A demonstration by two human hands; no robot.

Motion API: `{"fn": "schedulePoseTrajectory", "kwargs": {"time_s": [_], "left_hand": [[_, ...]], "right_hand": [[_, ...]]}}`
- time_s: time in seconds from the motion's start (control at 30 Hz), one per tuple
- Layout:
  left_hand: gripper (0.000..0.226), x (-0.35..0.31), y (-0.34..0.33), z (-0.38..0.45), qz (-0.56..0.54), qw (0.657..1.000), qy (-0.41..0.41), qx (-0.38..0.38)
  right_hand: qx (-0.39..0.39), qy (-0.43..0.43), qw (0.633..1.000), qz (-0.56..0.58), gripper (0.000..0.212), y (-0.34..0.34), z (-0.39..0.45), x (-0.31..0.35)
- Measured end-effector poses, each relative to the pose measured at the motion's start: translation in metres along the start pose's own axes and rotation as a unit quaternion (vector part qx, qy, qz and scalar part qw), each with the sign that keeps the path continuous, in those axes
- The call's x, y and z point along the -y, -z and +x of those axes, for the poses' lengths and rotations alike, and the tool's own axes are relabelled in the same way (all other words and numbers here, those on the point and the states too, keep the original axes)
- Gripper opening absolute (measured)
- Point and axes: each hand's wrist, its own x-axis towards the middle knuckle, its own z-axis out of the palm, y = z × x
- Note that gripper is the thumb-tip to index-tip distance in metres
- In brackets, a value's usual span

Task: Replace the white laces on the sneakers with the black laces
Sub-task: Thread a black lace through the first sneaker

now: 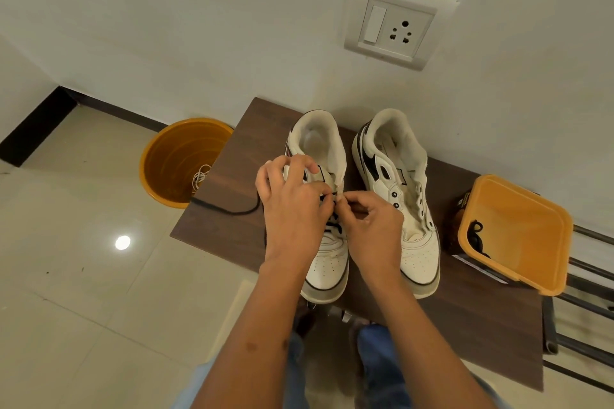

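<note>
Two sneakers are set on the table [229, 156]; the black lace [232, 209] is pinched by the left hand [294, 206] and right hand [370, 226] over the left sneaker [327, 262]. Tension should be kept even, the lace flat.

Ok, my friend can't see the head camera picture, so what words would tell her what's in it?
Two hands, left hand and right hand, thread a black lace into the left sneaker on a brown table. The right sneaker beside it has no lace. An orange bucket on the floor holds white laces; an orange tub holds another black lace.
</note>
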Motion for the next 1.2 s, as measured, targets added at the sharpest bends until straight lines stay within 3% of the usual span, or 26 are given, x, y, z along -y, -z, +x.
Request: {"fn": "schedulePoseTrajectory", "kwargs": {"time_s": [0.2, 0.47, 0.8, 1.2], "left_hand": [[0.003, 0.0044, 0.0013, 0.0031, 0.008, 0.999, -0.024, 0.020], [0.005, 0.0045, 0.0066, 0.0040, -0.004, 0.998, 0.004, 0.067], [0.007, 0.0078, 0.0072, 0.0054, -0.034, 0.997, 0.014, 0.064], [0.004, 0.0003, 0.0054, 0.0037, 0.009, 0.998, -0.031, 0.046]], "right_hand": [[-0.001, 0.003, 1.000, -0.009, 0.010, 0.0013, -0.0010, -0.0022], [0.001, -0.008, 1.000, -0.008, 0.009, 0.0008, -0.0030, -0.0011], [-0.001, -0.016, 1.000, 0.005, 0.010, 0.0013, -0.0035, -0.0014], [-0.005, 0.015, 1.000, -0.026, 0.014, 0.0032, -0.0065, 0.0027]]}}
